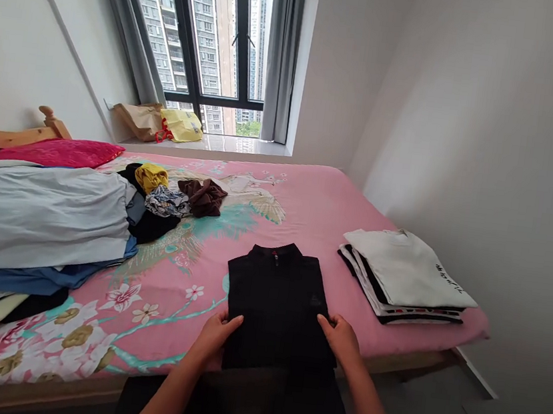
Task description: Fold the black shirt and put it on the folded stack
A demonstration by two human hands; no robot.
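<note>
A black zip-collar shirt lies on the bed's near edge, folded into a rough rectangle with its collar pointing away from me. My left hand grips its left side, thumb on top and fingers underneath. On the opposite side my right hand pinches the shirt's edge in the same way. The fingers under the cloth are partly hidden. To the right sits a stack of folded shirts, a white one with dark lettering on top.
The pink floral bedsheet covers the bed. Loose clothes are heaped at left, with crumpled pieces, including a brown cloth, beyond. A red pillow lies by the wooden headboard. Bags stand on the windowsill.
</note>
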